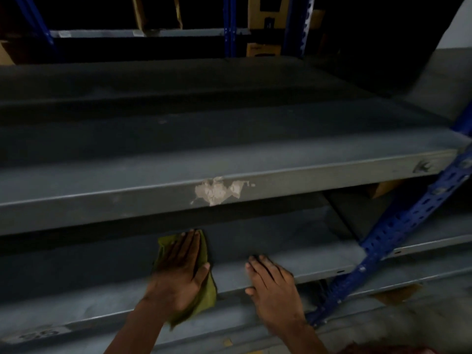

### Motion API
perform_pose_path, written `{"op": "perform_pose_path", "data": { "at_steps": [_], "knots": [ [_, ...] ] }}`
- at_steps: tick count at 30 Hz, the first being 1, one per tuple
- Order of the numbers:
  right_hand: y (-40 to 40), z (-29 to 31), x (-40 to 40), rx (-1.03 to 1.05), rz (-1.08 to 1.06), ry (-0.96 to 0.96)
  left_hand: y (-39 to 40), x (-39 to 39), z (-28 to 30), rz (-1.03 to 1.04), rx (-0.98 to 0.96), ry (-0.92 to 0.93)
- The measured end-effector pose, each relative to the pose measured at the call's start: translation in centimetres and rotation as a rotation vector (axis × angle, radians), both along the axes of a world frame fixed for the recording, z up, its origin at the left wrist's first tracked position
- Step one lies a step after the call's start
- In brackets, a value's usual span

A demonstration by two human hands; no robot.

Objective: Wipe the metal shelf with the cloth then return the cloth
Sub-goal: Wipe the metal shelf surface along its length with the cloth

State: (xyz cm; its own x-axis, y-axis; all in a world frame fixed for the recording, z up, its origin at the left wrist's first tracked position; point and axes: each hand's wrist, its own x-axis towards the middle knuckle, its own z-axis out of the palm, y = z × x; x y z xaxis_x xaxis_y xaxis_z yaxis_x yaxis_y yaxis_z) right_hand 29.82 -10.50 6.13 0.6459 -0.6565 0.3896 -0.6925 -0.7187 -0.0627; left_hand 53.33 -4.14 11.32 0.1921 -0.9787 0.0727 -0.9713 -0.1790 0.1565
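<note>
An olive-green cloth (pixel 206 295) lies flat on the lower grey metal shelf (pixel 293 249). My left hand (pixel 178 272) presses down on the cloth with straight fingers, covering most of it. Its fingertips reach toward the shadow under the shelf above. My right hand (pixel 273 287) rests flat on the same shelf's front edge, to the right of the cloth, holding nothing.
A second grey shelf (pixel 127 195) juts out above, with a patch of chipped pale paint (pixel 217 191) on its front lip. A blue perforated upright (pixel 398 241) slants down the right side. Cardboard boxes (pixel 265 24) stand in the dark at the back.
</note>
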Motion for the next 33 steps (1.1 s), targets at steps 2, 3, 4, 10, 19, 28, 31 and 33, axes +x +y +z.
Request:
{"op": "perform_pose_path", "data": {
  "at_steps": [2, 3, 4, 10, 19, 28, 31, 33],
  "knots": [
    [0.0, -0.3, 0.0, -0.008, 0.002, -0.018, -0.8, -0.8, 0.0, 0.011, -0.031, -0.013],
    [0.1, -0.4, 0.0, -0.005, 0.006, -0.019, -1.2, -1.3, 0.0, 0.013, -0.034, -0.005],
    [0.1, -0.5, 0.0, 0.0, 0.011, -0.02, -1.6, -1.8, 0.1, 0.009, -0.04, 0.009],
    [0.4, 0.6, -0.2, 0.081, 0.027, -0.006, -3.5, -5.6, 0.5, -0.077, -0.03, -0.001],
    [0.3, 2.5, -1.2, 0.121, -0.018, 0.055, -0.1, -3.7, 0.2, -0.156, -0.019, -0.036],
    [-1.6, 1.4, -4.6, 0.147, -0.208, 0.03, -1.9, -1.6, -0.3, -0.049, -0.025, 0.026],
    [-1.9, 0.8, -4.3, 0.097, -0.187, 0.002, -3.6, -2.2, -0.5, -0.049, -0.015, 0.031],
    [-2.0, 0.4, -4.3, 0.078, -0.195, -0.002, -4.5, -2.8, -0.7, -0.062, -0.026, 0.043]
  ]
}}
